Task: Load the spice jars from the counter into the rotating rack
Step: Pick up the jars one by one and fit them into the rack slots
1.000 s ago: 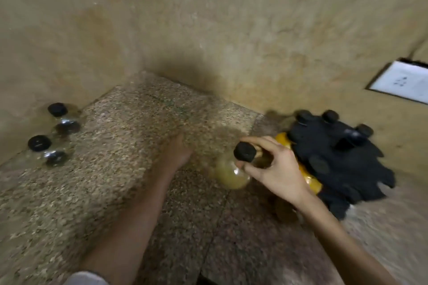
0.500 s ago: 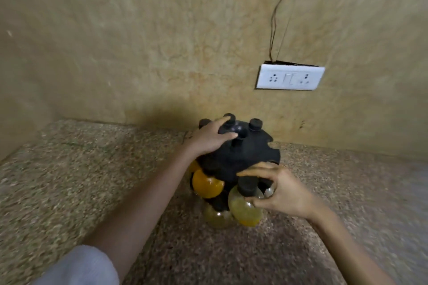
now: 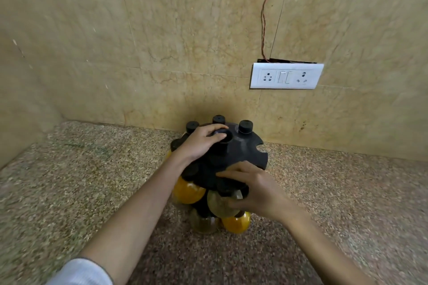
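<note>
The black rotating rack [image 3: 245, 152] stands on the speckled counter against the back wall. Several round glass jars with black caps hang in its slots; orange ones [image 3: 188, 192] [image 3: 237, 223] show at the front. My left hand [image 3: 201, 141] rests on the rack's top, fingers curled around its centre knob. My right hand [image 3: 252, 190] is closed on a pale olive spice jar [image 3: 218, 203], whose neck sits at a front slot of the top disc. Its cap is hidden under my fingers.
An empty slot [image 3: 260, 147] gapes on the rack's right edge. A white socket and switch plate [image 3: 286, 76] is on the tiled wall above, with a thin wire [image 3: 264, 14] running up. A side wall closes the counter [image 3: 92, 192] on the left.
My view swung right from the counter's left corner to the rack. My left hand went onto the rack's top. My right hand carried the olive jar to the front slot and pushed it inward.
</note>
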